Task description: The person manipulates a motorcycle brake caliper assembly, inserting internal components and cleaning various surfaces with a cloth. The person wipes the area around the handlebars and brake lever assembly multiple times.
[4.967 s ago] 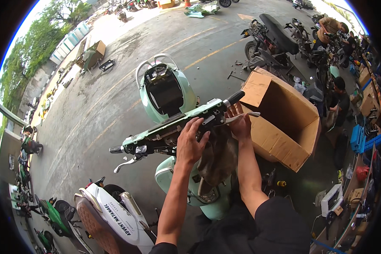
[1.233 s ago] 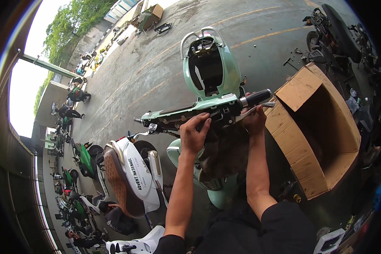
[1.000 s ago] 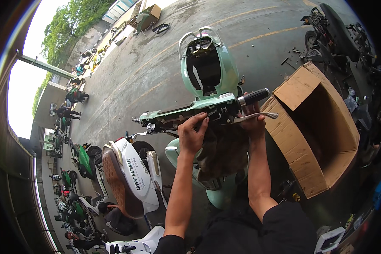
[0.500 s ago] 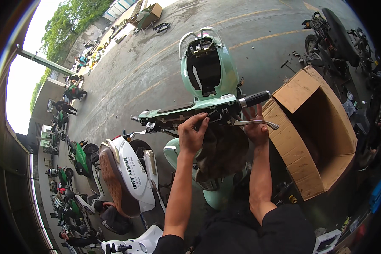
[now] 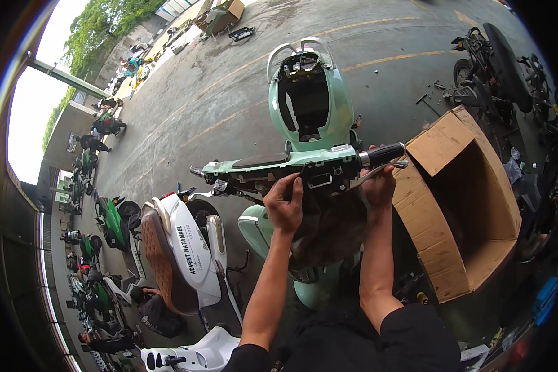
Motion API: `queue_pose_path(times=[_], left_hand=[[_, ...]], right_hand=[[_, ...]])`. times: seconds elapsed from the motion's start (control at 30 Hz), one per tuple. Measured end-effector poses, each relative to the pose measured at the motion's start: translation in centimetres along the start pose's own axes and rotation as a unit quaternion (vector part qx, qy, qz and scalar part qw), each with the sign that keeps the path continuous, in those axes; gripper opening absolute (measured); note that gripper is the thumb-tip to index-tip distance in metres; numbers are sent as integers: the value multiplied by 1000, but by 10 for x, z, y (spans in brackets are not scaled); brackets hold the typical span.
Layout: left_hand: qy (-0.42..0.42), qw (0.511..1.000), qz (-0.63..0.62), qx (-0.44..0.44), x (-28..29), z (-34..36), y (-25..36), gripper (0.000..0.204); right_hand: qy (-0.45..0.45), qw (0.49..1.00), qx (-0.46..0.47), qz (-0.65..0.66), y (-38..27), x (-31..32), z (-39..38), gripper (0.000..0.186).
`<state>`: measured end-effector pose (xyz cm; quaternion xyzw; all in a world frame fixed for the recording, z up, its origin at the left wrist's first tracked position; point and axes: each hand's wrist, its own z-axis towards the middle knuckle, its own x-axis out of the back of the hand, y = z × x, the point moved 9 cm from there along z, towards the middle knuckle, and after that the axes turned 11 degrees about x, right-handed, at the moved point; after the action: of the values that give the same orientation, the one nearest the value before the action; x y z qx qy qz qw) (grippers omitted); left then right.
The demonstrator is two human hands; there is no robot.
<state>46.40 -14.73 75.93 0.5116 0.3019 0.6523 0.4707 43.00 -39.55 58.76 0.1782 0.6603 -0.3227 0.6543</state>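
The mint-green scooter [image 5: 341,102] stands in front of me with its seat off and its storage well exposed. Across it runs the opened handlebar housing [image 5: 276,158], wires and dark brackets showing on the near side. My left hand [image 5: 284,201] is closed in a pinch at the housing's near edge, right of its middle; whatever lies between thumb and fingers is hidden. At the right end, my right hand [image 5: 379,185] is wrapped round the silver brake lever [image 5: 399,165], just below the black handlebar grip [image 5: 387,152]. A dark cloth-like cover [image 5: 328,232] hangs below the housing, between my forearms.
An open cardboard box [image 5: 434,242] stands close on the right. To the left is a white scooter [image 5: 192,248] with a brown seat, and a white body panel [image 5: 195,353] lies nearer. A partly stripped motorcycle [image 5: 490,68] stands far right. Someone in dark clothes [image 5: 160,313] crouches at lower left.
My right hand has gone from spread fingers behind the lever to closing round it, and the lever sits nearer the grip. My left hand stays pinched at the housing, slightly lower.
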Motion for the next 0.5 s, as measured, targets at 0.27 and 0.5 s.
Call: queue_pose_path(times=[0.27,0.5], left_hand=[[47,999,9,-11,8,-17,-15,19],[98,984,118,-91,42,-43,-41,18]], right_hand=[[-106,983,-140,-52,-32,8,-103,136],[-112,990,-80,-39,-27,-16,-65,151]])
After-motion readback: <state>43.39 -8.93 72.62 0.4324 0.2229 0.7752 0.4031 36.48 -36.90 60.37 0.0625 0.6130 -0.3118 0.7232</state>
